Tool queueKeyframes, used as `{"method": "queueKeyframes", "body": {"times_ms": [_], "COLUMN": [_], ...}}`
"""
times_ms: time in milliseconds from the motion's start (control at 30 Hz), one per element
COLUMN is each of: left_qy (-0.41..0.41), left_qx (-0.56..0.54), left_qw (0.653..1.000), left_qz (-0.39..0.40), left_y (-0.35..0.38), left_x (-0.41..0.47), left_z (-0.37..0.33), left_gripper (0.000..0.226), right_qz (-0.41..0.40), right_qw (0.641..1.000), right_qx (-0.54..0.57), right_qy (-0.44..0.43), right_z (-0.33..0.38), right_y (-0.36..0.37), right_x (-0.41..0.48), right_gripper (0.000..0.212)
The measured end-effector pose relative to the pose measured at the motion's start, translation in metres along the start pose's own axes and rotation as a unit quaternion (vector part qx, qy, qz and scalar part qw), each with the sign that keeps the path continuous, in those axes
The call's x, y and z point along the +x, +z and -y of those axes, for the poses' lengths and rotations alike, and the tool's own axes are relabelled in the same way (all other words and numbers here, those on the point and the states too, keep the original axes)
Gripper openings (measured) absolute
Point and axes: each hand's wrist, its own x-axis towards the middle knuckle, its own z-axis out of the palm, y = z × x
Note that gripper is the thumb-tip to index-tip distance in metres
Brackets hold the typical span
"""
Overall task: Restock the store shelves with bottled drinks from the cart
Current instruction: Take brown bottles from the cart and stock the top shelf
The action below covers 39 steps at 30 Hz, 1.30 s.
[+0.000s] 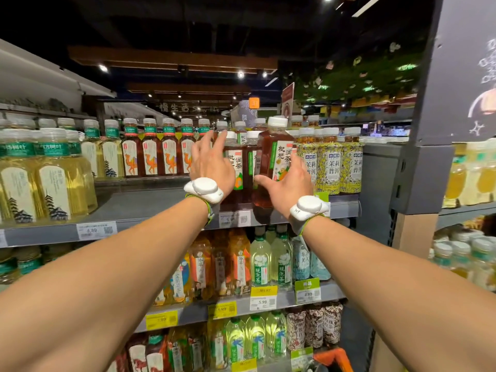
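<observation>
Right hand (291,183): grips the brown tea bottle (273,157) low on its body, thumb out to the left across the front, fingers wrapped round the right side behind the label.
Brown tea bottle: white cap, pale label with dark characters; tilted, cap leaning to the right, base at the front edge of the top shelf (150,208). Whether the base touches the shelf cannot be told. Most of the bottle stands above the gripping hand.
Left hand (212,162): fingers straight and slightly spread, pointing up and away, laid over the standing brown tea bottles (233,167) just left of the held one. Contact cannot be confirmed.
Wrist units (204,189): one white puck on a green strap on each wrist.
Top shelf, left to right: pale yellow tea bottles (53,181) with pagoda labels; red tea bottles (150,157) with camel labels; the standing brown tea bottles; yellow floral tea bottles (331,167) just right of the held bottle.
Price tag (234,218): white, on the shelf lip below the brown tea.
Lower shelves (284,296): mixed bottled teas, yellow and green price tags.
</observation>
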Motion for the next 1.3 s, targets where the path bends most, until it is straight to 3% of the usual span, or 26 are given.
{"method": "queueKeyframes", "body": {"times_ms": [100, 200, 833, 1033, 1200, 1300], "left_qy": [-0.010, -0.020, 0.013, 0.003, -0.001, -0.012], "left_qx": [0.030, 0.045, 0.021, 0.002, -0.006, -0.004], "left_qw": [0.995, 0.990, 0.993, 0.992, 0.993, 0.993], "left_qz": [0.099, 0.131, 0.119, 0.125, 0.121, 0.121], "left_y": [0.000, 0.005, -0.002, -0.001, -0.003, -0.001], "left_x": [0.003, 0.000, 0.000, -0.001, -0.002, -0.002], "left_z": [0.010, 0.014, 0.017, 0.017, 0.016, 0.014], "left_gripper": [0.078, 0.086, 0.079, 0.079, 0.079, 0.079], "right_qz": [0.013, 0.013, -0.008, -0.004, -0.006, -0.012], "right_qw": [1.000, 0.999, 0.997, 0.997, 0.998, 0.998], "right_qx": [-0.009, -0.036, -0.079, -0.076, -0.065, -0.060], "right_qy": [-0.004, -0.011, 0.004, 0.006, -0.006, -0.015], "right_z": [0.009, 0.012, 0.021, 0.013, 0.007, 0.005], "right_y": [0.008, 0.013, 0.047, 0.056, 0.058, 0.057], "right_x": [0.001, 0.002, 0.009, 0.003, -0.007, -0.006], "right_gripper": [0.103, 0.098, 0.084, 0.088, 0.103, 0.100]}}
